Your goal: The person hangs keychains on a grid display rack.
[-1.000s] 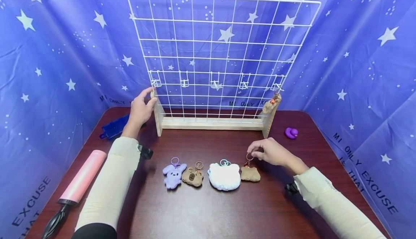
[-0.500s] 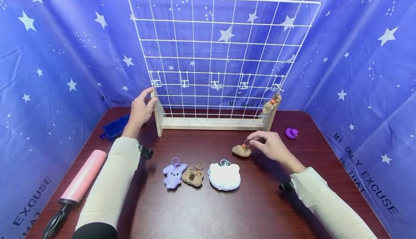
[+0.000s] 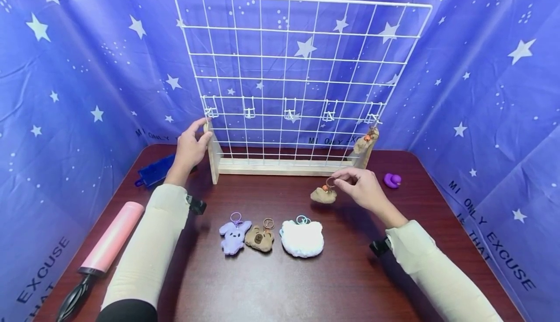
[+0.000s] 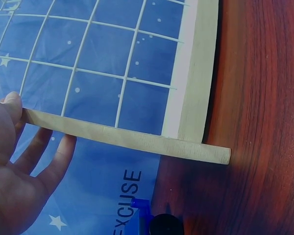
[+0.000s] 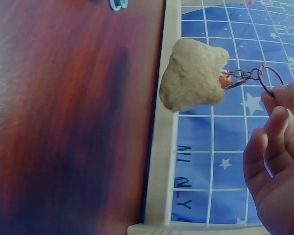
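My left hand (image 3: 191, 148) grips the top of the left wooden upright (image 4: 137, 141) of a display stand, thumb on one side and fingers on the other. A white wire grid (image 3: 302, 57) rises from the stand, with several wire hooks (image 3: 289, 114) in one row. My right hand (image 3: 362, 186) pinches the metal ring (image 5: 271, 81) of a brown plush keychain (image 5: 193, 76). The plush hangs above the table in front of the stand, an orange bead by its chain. Another brown plush keychain (image 3: 364, 143) hangs at the rightmost hook.
On the table (image 3: 271, 293) lie a purple bunny keychain (image 3: 234, 238), a brown bear keychain (image 3: 259, 239) and a white plush keychain (image 3: 302, 238). A purple rubber duck (image 3: 392, 180) sits at right. A pink hand pump (image 3: 113, 238) and a blue object (image 3: 155, 171) lie at left.
My right hand has lifted the brown plush keychain from beside the white one and carried it toward the stand and slightly left. My left hand stays on the upright.
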The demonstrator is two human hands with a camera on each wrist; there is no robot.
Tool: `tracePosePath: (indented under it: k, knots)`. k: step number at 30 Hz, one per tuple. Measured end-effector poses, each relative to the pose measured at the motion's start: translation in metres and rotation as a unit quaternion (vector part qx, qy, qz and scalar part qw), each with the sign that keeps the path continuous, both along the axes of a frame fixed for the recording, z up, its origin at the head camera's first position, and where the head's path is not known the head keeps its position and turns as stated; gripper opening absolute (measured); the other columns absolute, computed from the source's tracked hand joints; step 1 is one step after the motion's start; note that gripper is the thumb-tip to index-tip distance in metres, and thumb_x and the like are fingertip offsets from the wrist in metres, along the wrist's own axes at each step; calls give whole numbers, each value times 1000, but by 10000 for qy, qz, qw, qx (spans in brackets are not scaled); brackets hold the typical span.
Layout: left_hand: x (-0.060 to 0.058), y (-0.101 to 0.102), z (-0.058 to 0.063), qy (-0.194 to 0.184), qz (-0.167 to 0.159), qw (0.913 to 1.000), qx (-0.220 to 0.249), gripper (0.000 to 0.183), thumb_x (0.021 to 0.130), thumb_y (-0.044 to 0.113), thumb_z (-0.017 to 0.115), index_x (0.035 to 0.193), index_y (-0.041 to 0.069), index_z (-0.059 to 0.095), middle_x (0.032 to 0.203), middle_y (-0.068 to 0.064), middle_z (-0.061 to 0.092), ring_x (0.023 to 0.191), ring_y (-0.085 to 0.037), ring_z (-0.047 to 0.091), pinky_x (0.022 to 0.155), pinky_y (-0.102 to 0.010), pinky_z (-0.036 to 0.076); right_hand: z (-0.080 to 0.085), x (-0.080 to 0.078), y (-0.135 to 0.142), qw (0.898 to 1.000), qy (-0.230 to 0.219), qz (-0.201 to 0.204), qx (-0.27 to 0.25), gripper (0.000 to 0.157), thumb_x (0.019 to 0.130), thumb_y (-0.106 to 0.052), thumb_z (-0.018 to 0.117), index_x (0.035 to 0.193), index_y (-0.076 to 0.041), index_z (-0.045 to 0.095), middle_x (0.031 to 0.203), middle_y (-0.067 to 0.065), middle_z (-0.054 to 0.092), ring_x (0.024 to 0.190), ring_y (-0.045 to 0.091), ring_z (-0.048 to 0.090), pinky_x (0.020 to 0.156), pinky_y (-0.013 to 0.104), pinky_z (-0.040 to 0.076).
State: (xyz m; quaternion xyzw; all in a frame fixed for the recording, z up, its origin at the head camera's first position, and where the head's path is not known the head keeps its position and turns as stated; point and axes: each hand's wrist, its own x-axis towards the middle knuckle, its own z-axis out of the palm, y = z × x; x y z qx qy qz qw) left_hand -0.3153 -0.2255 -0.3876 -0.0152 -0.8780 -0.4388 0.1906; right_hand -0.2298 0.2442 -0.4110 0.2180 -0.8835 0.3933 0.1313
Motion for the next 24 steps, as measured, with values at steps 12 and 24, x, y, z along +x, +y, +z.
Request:
tracePosePath:
  k: [12,24]
  knots:
    - [2,0,-1,29,35,9999,-96,43,104,25,60,146,26,55,116,-19,72,94,-29,69,71,-28,56,27,-10,-10,9978,504,-352,-238,11,89,-8,76,99,-10,78,73,4,72,60,-2,54,52,15,42]
    - [0,0,0,46,-29,10000,4,42,103,25,61,145,25,56,119,-20,71,98,-31,69,68,-24,53,59,-27,-18,9932,717,-767,-510,13,90,-10,74,103,-8,78,81,9,76,59,-5,51,52,14,39]
